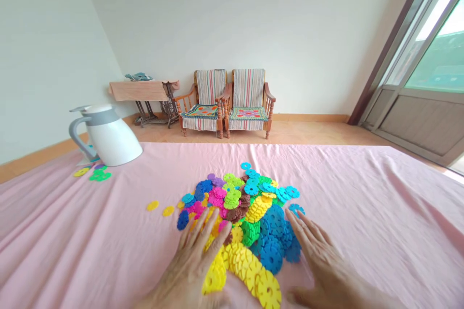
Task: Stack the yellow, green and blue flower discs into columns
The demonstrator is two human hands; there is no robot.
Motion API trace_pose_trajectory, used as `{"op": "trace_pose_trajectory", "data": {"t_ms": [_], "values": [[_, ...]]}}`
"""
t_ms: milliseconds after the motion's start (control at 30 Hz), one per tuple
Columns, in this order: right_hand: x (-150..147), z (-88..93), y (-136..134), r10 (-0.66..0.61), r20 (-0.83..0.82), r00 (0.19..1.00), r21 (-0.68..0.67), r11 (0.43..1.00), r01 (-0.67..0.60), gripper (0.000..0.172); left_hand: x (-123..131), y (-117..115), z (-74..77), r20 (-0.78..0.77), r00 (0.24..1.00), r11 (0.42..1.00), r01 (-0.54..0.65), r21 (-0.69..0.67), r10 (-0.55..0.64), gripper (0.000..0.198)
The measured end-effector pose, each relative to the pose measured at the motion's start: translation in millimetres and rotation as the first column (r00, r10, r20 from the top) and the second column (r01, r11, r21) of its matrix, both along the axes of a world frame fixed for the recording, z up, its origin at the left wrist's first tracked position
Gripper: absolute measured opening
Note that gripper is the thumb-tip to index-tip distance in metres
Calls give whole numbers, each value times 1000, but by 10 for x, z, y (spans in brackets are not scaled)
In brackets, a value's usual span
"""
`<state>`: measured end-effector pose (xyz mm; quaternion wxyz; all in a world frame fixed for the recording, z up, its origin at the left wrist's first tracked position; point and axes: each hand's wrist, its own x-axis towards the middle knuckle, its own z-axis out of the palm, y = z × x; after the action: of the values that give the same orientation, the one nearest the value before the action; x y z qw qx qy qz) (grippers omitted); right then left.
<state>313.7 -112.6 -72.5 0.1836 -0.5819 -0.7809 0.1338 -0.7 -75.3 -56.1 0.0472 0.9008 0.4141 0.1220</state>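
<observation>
A heap of notched plastic discs in many colours lies on the pink cloth in front of me. My left hand (pixel 195 256) rests over the heap's left side with its fingers stretched out, touching yellow discs (pixel 216 273). Along the right edge, beside the blue discs (pixel 271 251), my right hand (pixel 321 256) lies with its fingers extended. Between the hands a fanned row of yellow discs (pixel 250 268) curves toward me. Green discs (pixel 250 232), brown discs (pixel 237 214) and pink discs (pixel 217 196) fill the middle. Part of the heap is hidden under my left hand.
A white and grey jug (pixel 114 137) stands on the tablecloth (pixel 362 193) at the left, with green discs (pixel 99 175) near its base. Two loose yellow discs (pixel 168 211) lie left of the heap. Beyond the table are two wooden chairs (pixel 248 101) and a cloth-covered sewing table (pixel 139 91).
</observation>
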Motion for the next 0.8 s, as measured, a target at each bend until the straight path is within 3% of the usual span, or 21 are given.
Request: {"op": "trace_pose_trajectory", "data": {"t_ms": [167, 267, 500, 633, 800], "values": [[-146, 6, 250, -12, -5, 1000, -29, 1000, 12, 111, -79, 233, -26, 36, 979, 980, -198, -25, 198, 117], [-213, 60, 391, -25, -24, 999, 3, 1000, 25, 111, -98, 341, -66, 42, 966, 967, -254, -12, 254, 117], [-400, 69, 693, -3, -167, 986, 80, 997, 17, 97, 66, 521, 24, 72, 968, 970, -243, 25, 240, 101], [-562, 53, 840, -2, -332, 943, 118, 992, 43, 95, 210, 585, 40, 198, 964, 982, -186, 34, 176, 91], [-662, 99, 1030, -62, -506, 860, 87, 989, 123, 77, 406, 661, 25, 368, 919, 990, -143, -19, 140, 72]]}}
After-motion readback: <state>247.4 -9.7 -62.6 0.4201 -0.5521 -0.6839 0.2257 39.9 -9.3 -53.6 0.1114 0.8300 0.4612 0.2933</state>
